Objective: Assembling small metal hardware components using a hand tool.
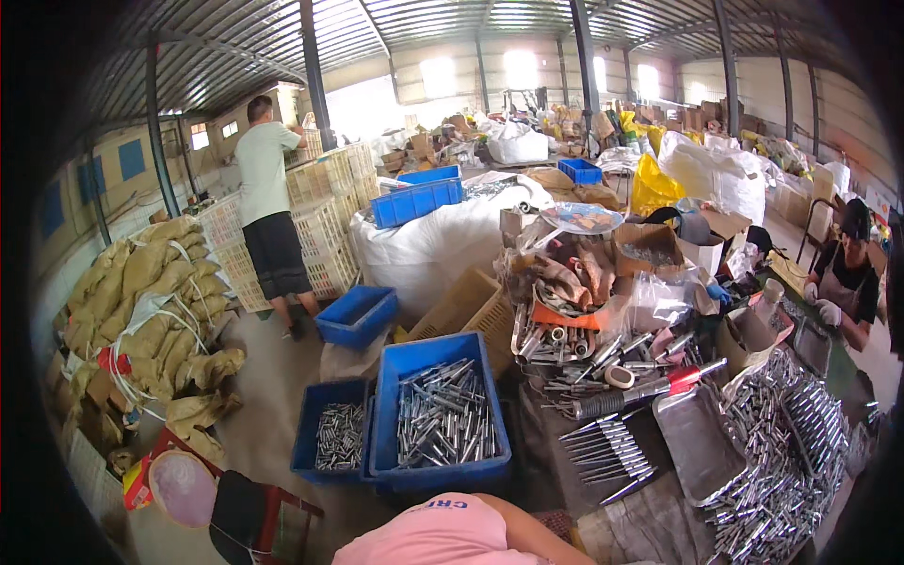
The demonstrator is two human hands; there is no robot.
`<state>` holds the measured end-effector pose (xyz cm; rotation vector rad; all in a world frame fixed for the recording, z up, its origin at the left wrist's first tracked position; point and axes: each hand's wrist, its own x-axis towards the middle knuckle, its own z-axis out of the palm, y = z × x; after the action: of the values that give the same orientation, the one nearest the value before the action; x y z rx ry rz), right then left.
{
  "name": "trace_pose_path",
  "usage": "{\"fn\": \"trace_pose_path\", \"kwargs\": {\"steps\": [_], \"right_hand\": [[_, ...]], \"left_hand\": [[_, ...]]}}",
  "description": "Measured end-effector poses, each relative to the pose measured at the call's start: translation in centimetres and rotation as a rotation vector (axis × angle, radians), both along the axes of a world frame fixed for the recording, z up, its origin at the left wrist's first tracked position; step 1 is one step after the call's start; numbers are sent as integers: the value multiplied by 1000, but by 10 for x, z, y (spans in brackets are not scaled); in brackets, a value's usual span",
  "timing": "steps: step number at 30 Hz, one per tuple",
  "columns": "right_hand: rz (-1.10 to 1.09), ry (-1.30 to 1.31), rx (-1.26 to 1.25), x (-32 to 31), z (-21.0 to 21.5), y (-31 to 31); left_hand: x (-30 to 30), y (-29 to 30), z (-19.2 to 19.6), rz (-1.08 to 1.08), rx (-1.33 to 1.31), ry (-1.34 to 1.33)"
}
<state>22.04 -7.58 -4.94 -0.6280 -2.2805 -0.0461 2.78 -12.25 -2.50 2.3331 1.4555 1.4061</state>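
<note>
Neither of my hands shows. Only a pink sleeve and a bare arm enter at the lower edge. Just beyond them stands a large blue crate full of shiny metal rods, with a smaller blue crate of short metal pieces at its left. To the right, a cluttered table holds a row of steel rods, a flat metal tray, a big heap of metal pins, a tape roll and a red-handled tool.
A person in a pale green shirt stands at stacked white crates at back left. A gloved co-worker sits at the table's right. Tan sacks pile up on the left. An empty blue crate and a large white bag lie ahead.
</note>
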Motion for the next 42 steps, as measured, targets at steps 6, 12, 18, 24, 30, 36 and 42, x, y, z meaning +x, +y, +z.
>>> {"fn": "trace_pose_path", "kwargs": {"steps": [6, 12, 18, 24, 30, 36, 42], "right_hand": [[47, -24, -128, -3, 18, -2], [61, 16, -121, 1, 11, -3], [26, -55, -73, 1, 12, -6], [-14, -143, -103, 1, 18, -8], [4, -114, -254, 3, 13, -6], [-70, -96, -153, 6, 5, -4], [2, -110, -167, -2, 17, -2]], "left_hand": [[-4, 0, 3, -2, 32, -37], [-3, -2, 6, 34, 30, -31], [-3, -1, 6, 13, 7, -41], [-5, -4, 10, 28, 7, -41], [-4, -3, 5, 24, -14, -28], [-3, -3, 7, 25, -43, -33], [-5, -3, 5, 22, -7, -37]]}}
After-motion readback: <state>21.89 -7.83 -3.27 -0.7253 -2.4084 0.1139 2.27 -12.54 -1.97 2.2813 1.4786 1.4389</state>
